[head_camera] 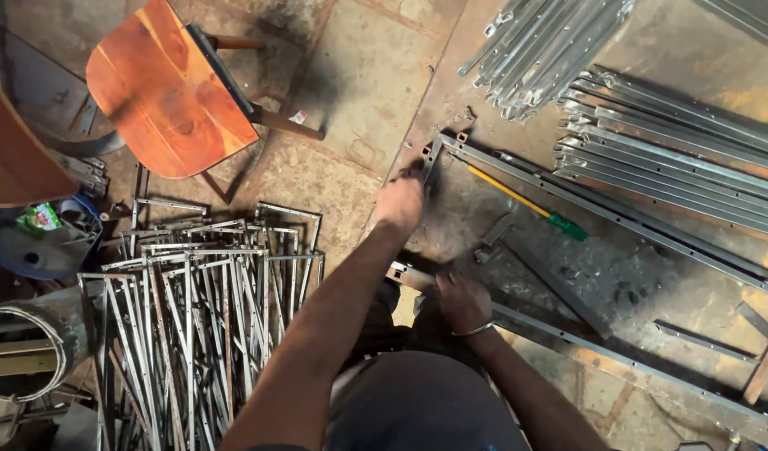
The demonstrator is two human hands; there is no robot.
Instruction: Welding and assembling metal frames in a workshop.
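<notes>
My left hand reaches far forward and grips the end of a short grey metal bar at the corner of a long metal frame lying on the floor. My right hand, with a bangle on the wrist, presses on the near rail of the frame, fingers curled over its end. A screwdriver with a yellow shaft and green handle lies inside the frame, to the right of my left hand.
A heap of several bent metal frames lies at the left. Bundles of metal channels are stacked at the upper right. A wooden stool stands at upper left, a blue bucket beside it.
</notes>
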